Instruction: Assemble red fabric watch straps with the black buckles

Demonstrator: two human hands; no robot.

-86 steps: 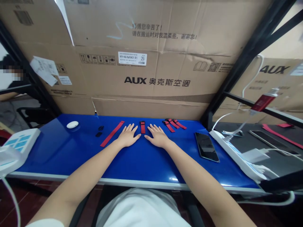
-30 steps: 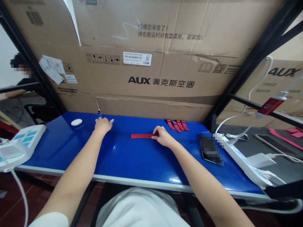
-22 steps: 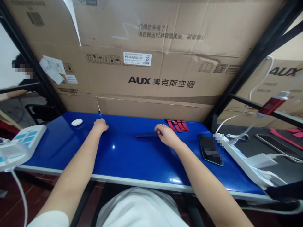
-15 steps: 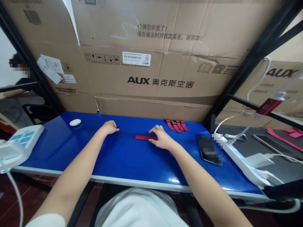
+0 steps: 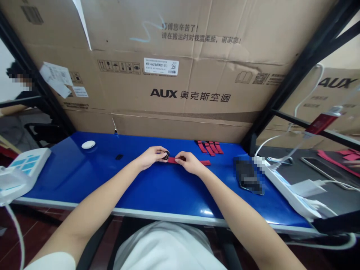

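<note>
My left hand (image 5: 152, 156) is closed, pinching a small black piece (image 5: 167, 155) that looks like a buckle. Between finger and thumb, my right hand (image 5: 189, 162) grips a flat red strap (image 5: 206, 162) near its left end. That end meets the black piece, though the fingers partly hide whether it passes through. To the right of my right hand the rest of the strap lies along the blue table (image 5: 157, 195). Another small black piece (image 5: 119, 157) rests on the table, left of my left hand.
Several red straps with black ends (image 5: 209, 147) lie at the back right. A phone (image 5: 249, 176) and a white power strip (image 5: 289, 195) are on the right. A white oval object (image 5: 88, 144) sits at the back left, behind another power strip (image 5: 30, 165). Cardboard (image 5: 168, 123) walls the back.
My left hand has moved right with the black piece, up to the red strap. The strap has shifted right, and my right hand now pinches it near its left end.
</note>
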